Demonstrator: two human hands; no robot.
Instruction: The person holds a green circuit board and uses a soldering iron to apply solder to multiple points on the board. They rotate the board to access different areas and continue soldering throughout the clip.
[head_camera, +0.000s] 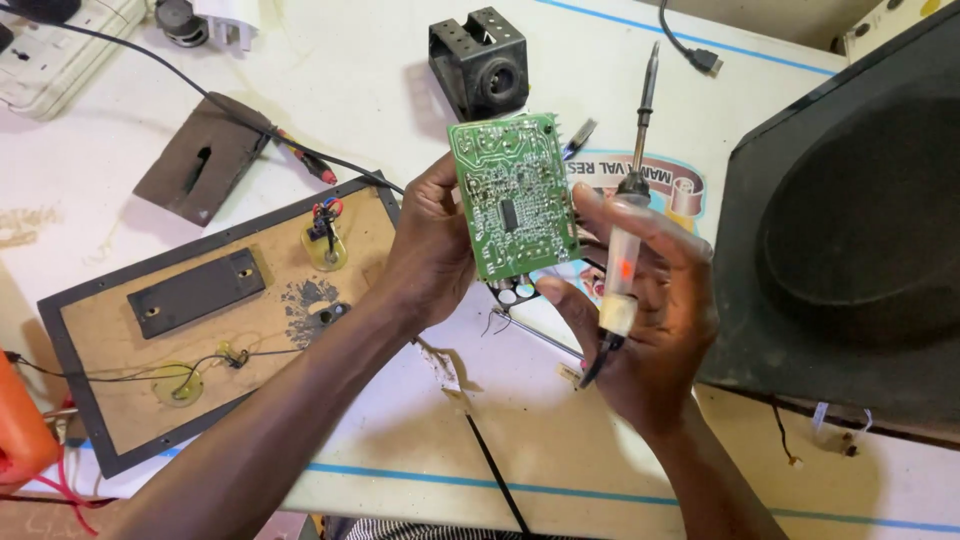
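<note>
A green circuit board (512, 195) is held upright over the white table, its solder side toward me. My left hand (432, 250) grips its left edge, and the fingers of my right hand (655, 320) touch its right edge. That same right hand also holds a soldering iron (630, 215) by its pale handle, with the metal tip pointing up and away from me. The iron's black cord hangs from below the handle.
A wooden back panel (215, 315) with wires and glue blobs lies at the left. A large black speaker cabinet (850, 230) fills the right. Behind the board stands a black metal part (482, 62). A power strip (60, 45) and a dark flat piece (205, 155) lie far left.
</note>
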